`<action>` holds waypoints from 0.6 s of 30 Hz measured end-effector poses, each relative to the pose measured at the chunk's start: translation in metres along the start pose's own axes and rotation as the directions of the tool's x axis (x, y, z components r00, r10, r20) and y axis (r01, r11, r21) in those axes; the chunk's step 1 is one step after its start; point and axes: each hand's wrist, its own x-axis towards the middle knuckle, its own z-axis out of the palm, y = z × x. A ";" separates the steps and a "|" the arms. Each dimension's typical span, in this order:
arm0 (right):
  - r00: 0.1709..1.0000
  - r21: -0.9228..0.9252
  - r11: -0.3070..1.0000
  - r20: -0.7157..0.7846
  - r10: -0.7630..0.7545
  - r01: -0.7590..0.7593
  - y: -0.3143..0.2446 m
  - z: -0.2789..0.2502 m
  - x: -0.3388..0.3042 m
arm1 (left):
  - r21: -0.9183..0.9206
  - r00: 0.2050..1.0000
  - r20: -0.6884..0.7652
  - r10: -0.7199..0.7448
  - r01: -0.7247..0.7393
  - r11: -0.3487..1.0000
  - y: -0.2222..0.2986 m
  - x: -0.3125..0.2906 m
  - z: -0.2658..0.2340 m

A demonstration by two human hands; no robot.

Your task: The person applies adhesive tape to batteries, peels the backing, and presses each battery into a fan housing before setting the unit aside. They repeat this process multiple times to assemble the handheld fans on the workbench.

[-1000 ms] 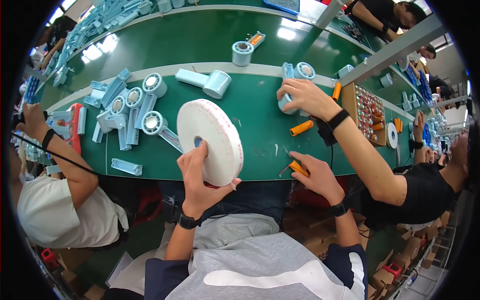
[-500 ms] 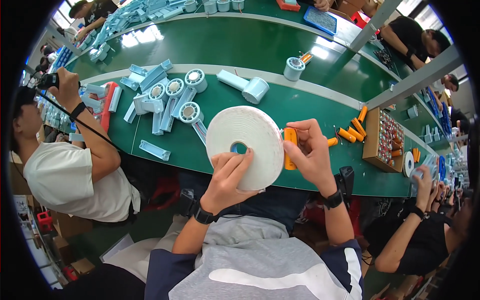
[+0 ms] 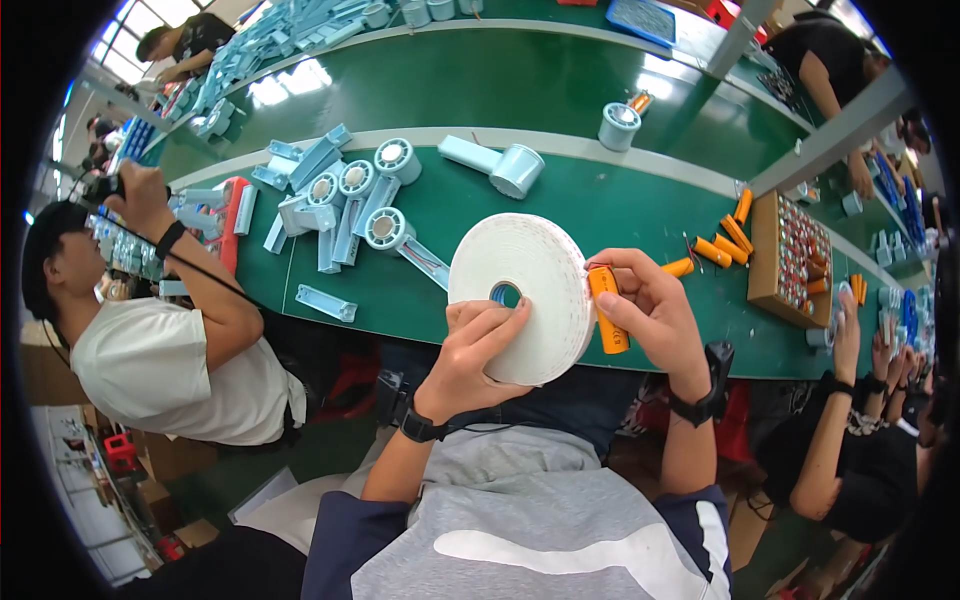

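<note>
My left hand (image 3: 470, 355) grips a large roll of white tape (image 3: 520, 250) near its core hole, fingers over the face. The roll stands up in front of me, its round face toward me. In my right hand (image 3: 655, 310), thumb and fingers pinch an orange cylindrical battery (image 3: 610, 320) beside the roll's right rim. The battery is slightly tilted, its upper end close to the rim; whether they touch I cannot tell. More orange batteries (image 3: 707, 250) lie on the green table beyond my right hand.
Light-blue fan housings (image 3: 388, 229) are heaped left of the roll, with another housing (image 3: 517, 171) behind it. A cardboard box (image 3: 790, 260) of batteries stands at right. One fan unit (image 3: 620, 126) sits farther back. Co-workers are on both sides; a metal post (image 3: 835, 140) rises at right.
The battery has tilted, its lower end swinging right, away from the roll's rim. My left hand keeps its grip on the roll. The whole view has shifted slightly.
</note>
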 end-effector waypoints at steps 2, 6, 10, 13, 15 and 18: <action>0.994 -0.008 0.999 0.095 0.053 -0.052 -0.003 -0.007 0.002 | -0.029 0.999 0.040 0.000 0.001 1.000 -0.002 -0.003 -0.002; 0.979 0.027 0.999 0.198 0.039 -0.045 -0.013 -0.020 -0.008 | -0.106 0.994 0.112 -0.002 0.014 0.994 -0.008 -0.001 -0.007; 0.952 0.186 0.980 0.305 0.016 -0.076 -0.004 -0.032 -0.005 | -0.171 0.981 0.192 -0.037 0.070 0.983 -0.006 0.003 -0.008; 0.959 0.220 0.971 0.282 0.032 -0.097 0.001 -0.028 -0.002 | -0.203 0.971 0.228 -0.069 0.117 0.972 -0.007 0.007 -0.004; 0.984 0.154 0.984 0.165 0.063 -0.089 0.002 -0.021 0.002 | -0.179 0.956 0.281 -0.091 0.145 0.973 -0.007 0.009 -0.003; 0.989 -0.036 0.997 0.134 0.066 -0.062 0.007 -0.027 0.003 | -0.166 0.943 0.314 -0.113 0.172 0.971 -0.003 0.013 0.002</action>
